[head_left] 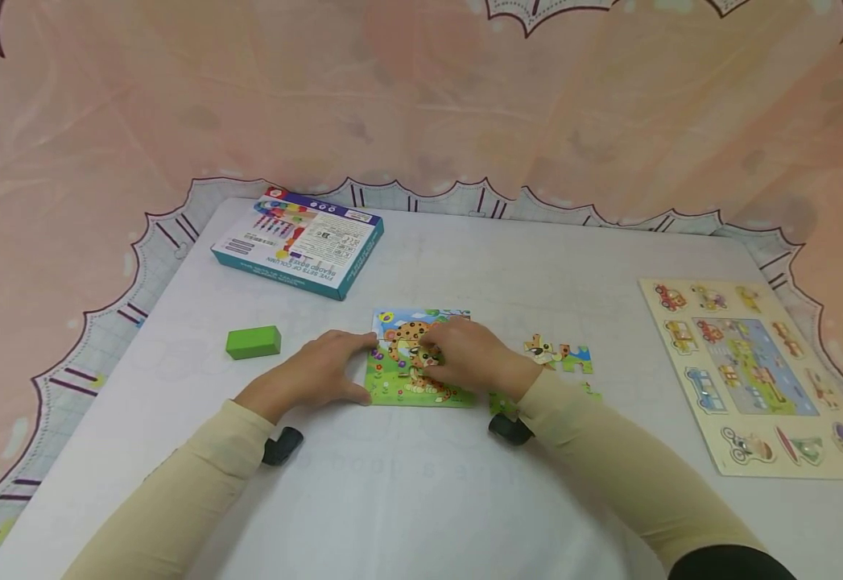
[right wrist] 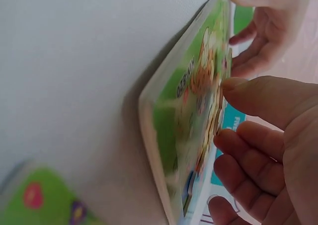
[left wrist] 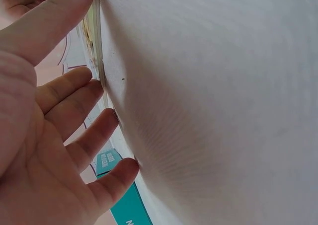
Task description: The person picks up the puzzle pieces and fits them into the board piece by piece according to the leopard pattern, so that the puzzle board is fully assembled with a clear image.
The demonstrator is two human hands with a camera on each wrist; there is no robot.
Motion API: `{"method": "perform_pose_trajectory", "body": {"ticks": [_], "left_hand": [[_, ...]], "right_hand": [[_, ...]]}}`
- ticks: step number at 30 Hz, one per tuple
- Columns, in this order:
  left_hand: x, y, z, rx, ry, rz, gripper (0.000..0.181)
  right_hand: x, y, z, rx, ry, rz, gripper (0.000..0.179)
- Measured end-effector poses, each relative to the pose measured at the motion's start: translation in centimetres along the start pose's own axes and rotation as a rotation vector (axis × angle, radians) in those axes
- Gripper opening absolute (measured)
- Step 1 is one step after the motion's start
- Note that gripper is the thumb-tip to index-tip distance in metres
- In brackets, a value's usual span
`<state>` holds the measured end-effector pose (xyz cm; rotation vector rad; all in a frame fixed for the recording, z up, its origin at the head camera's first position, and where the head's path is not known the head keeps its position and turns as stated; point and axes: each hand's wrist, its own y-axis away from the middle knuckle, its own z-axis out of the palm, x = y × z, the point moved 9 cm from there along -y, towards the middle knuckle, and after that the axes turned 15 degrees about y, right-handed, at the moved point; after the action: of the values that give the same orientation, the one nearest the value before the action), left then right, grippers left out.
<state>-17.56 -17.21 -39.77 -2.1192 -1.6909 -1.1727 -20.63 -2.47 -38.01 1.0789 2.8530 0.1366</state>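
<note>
A leopard picture puzzle (head_left: 386,390) lies on the white table in front of me. My left hand (head_left: 317,369) rests at its left edge, thumb and fingers spread and fairly straight; the left wrist view shows the fingertips at the board's side. Over the middle of the puzzle, my right hand (head_left: 477,354) pinches a puzzle piece (right wrist: 219,105) between thumb and curled fingers. The hand hides part of the picture. Loose puzzle pieces (head_left: 576,358) lie to the right, partly behind the right forearm; one green piece (right wrist: 47,197) shows in the right wrist view.
A flat teal-edged box (head_left: 298,242) lies at the back left. Nearer, a green block (head_left: 253,342) sits left of my left hand. A cream picture board (head_left: 754,431) with several shaped pieces lies at the right edge of the table (head_left: 392,499).
</note>
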Motion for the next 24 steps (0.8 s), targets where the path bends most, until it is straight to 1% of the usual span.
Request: {"method": "perform_pose_trajectory", "body": {"ticks": [5, 12, 14, 19, 24], "left_hand": [[-0.1, 0.0, 0.0, -0.002, 0.000, -0.005, 0.087], [0.0, 0.0, 0.0, -0.003, -0.003, -0.002, 0.086], [0.1, 0.0, 0.0, -0.002, -0.004, -0.002, 0.086], [0.2, 0.1, 0.0, 0.000, -0.002, 0.001, 0.086], [0.2, 0.1, 0.0, 0.000, -0.003, -0.002, 0.086]], "right_hand": [[-0.5, -0.5, -0.1, 0.011, 0.004, -0.007, 0.034], [-0.9, -1.2, -0.1, 0.017, 0.001, -0.006, 0.036], [-1.1, -1.4, -0.2, 0.017, 0.003, -0.002, 0.030], [-1.3, -1.8, -0.2, 0.015, -0.010, 0.015, 0.024], [-1.4, -2.0, -0.3, 0.033, -0.005, 0.025, 0.018]]}}
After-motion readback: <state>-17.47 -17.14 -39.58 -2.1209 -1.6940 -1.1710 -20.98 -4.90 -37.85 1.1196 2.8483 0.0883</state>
